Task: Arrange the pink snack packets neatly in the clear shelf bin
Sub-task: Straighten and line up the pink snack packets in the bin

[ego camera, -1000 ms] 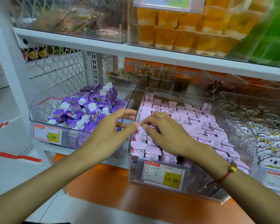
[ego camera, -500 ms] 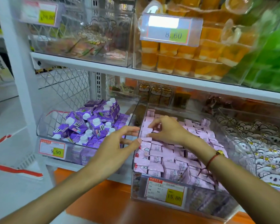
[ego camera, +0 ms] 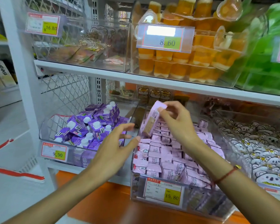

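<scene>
Head view: right hand (ego camera: 176, 122), centre of frame, pinches one pink packet (ego camera: 149, 121) by its top edge, thumb and fingertips clamped on it. Packet hangs upright, tilted, lifted above the clear bin (ego camera: 152, 193) at lower centre. Rest of the pink packets (ego camera: 166, 160) lie in rows inside the bin. Left hand (ego camera: 115, 149), just left of the bin, fingers spread and relaxed, holding nothing. Purple cartons (ego camera: 90, 126) in the bin at centre left.

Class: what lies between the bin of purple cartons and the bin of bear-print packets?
In the head view: the clear shelf bin of pink snack packets.
</scene>
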Tool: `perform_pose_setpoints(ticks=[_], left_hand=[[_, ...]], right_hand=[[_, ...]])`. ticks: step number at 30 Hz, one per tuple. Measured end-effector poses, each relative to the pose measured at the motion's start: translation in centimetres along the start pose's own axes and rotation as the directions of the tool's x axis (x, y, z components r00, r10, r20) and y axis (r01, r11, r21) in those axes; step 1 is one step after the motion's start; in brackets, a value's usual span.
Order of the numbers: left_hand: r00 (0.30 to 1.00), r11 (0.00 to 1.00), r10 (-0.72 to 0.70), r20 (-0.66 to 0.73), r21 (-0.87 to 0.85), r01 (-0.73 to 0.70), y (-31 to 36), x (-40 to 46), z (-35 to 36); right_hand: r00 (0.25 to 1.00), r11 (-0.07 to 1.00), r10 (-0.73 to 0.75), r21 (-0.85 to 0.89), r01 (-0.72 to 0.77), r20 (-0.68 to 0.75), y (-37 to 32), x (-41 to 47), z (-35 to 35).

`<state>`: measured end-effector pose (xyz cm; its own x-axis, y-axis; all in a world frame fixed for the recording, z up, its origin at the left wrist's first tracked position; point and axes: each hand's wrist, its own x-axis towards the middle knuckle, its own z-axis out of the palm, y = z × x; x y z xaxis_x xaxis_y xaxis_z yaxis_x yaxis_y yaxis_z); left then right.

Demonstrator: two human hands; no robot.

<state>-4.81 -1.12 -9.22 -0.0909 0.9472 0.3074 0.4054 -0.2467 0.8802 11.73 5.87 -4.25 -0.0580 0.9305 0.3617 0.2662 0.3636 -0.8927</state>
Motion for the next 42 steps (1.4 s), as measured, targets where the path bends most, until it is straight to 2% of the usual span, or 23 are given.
perform_pose_setpoints(ticks=[3, 7, 11, 15, 16, 17, 19, 21, 22, 24, 25, 27, 28, 31, 33, 35, 38, 40, 42], left_hand=[[0.987, 0.988, 0.157, -0.041, 0.021, -0.156, 0.4, -0.4, 0.0], [0.941, 0.938, 0.336, -0.042, 0.111, -0.329, 1.0, -0.2, 0.4], [0.938, 0.937, 0.345, -0.029, 0.074, -0.342, 1.2, 0.0, 0.5], [0.946, 0.945, 0.325, 0.017, 0.02, -0.325, 1.4, 0.0, 0.3], [0.942, 0.942, 0.334, 0.019, 0.029, -0.335, 1.5, 0.0, 0.2], [0.946, 0.946, 0.325, 0.009, 0.02, -0.325, 1.6, 0.1, 0.2], [0.977, 0.972, 0.21, -0.031, -0.098, -0.212, 1.8, 0.2, 0.0], [1.0, 0.959, 0.015, -0.007, -0.283, -0.016, 2.0, 0.4, -0.1], [0.997, 0.933, -0.079, 0.015, -0.351, 0.079, 2.1, 0.6, -0.1], [0.972, 0.869, -0.23, 0.042, -0.44, 0.225, 2.5, 0.6, 0.2], [0.96, 0.85, -0.275, 0.045, -0.455, 0.265, 2.6, 0.6, 0.3], [0.958, 0.867, -0.283, 0.047, -0.415, 0.276, 2.7, 0.7, 0.5], [0.963, 0.884, -0.262, 0.06, -0.386, 0.264, 2.6, 0.7, 0.5], [0.979, 0.924, -0.162, 0.121, -0.331, 0.194, 2.9, 0.6, -0.1], [0.989, 0.968, 0.041, 0.142, -0.25, -0.004, 2.9, 0.2, -0.2], [0.974, 0.964, 0.2, 0.103, -0.2, -0.176, 3.0, -0.3, 0.0], [0.98, 0.954, 0.191, -0.051, -0.224, -0.198, 2.9, -0.3, 0.3], [0.986, 0.948, 0.124, -0.107, -0.28, -0.15, 2.7, 0.0, 0.2], [0.991, 0.961, 0.069, -0.111, -0.259, -0.096, 2.0, 0.3, 0.1]], right_hand=[[0.994, 0.98, -0.049, 0.186, 0.067, -0.101, -1.5, -2.0, -1.0], [0.99, 0.901, 0.14, 0.412, -0.132, 0.012, -1.6, -3.5, -1.8], [0.96, 0.724, 0.257, 0.636, -0.266, 0.109, -1.7, -4.0, -2.3], [0.929, 0.561, 0.32, 0.753, -0.344, 0.185, -1.8, -4.3, -2.6], [0.926, 0.553, 0.32, 0.753, -0.356, 0.202, -1.7, -4.4, -2.8], [0.927, 0.589, 0.314, 0.724, -0.359, 0.204, -1.7, -4.4, -2.9], [0.949, 0.784, 0.278, 0.536, -0.314, 0.149, -1.5, -4.3, -3.1], [0.991, 0.979, 0.13, 0.151, -0.134, 0.033, -1.1, -4.4, -3.4], [1.0, 0.999, -0.018, -0.041, 0.019, 0.016, -1.0, -4.5, -3.5], [0.949, 0.912, -0.283, -0.269, 0.311, 0.138, -0.8, -4.9, -3.5], [0.909, 0.856, -0.347, -0.318, 0.407, 0.23, -0.7, -5.1, -3.3], [0.848, 0.778, -0.382, -0.367, 0.51, 0.369, -0.3, -5.3, -2.8], [0.836, 0.757, -0.383, -0.385, 0.528, 0.393, -0.1, -5.4, -2.5], [0.847, 0.74, -0.413, -0.419, 0.526, 0.335, 0.1, -5.2, -2.2], [0.839, 0.71, -0.451, -0.447, 0.545, 0.306, 0.2, -5.2, -2.2], [0.812, 0.65, -0.488, -0.487, 0.584, 0.321, 0.3, -5.2, -2.2], [0.783, 0.592, -0.549, -0.526, 0.611, 0.292, 0.5, -5.0, -2.1], [0.792, 0.617, -0.568, -0.522, 0.589, 0.221, 0.6, -4.4, -2.5], [0.815, 0.696, -0.566, -0.456, 0.555, 0.128, 0.9, -3.8, -2.8]])
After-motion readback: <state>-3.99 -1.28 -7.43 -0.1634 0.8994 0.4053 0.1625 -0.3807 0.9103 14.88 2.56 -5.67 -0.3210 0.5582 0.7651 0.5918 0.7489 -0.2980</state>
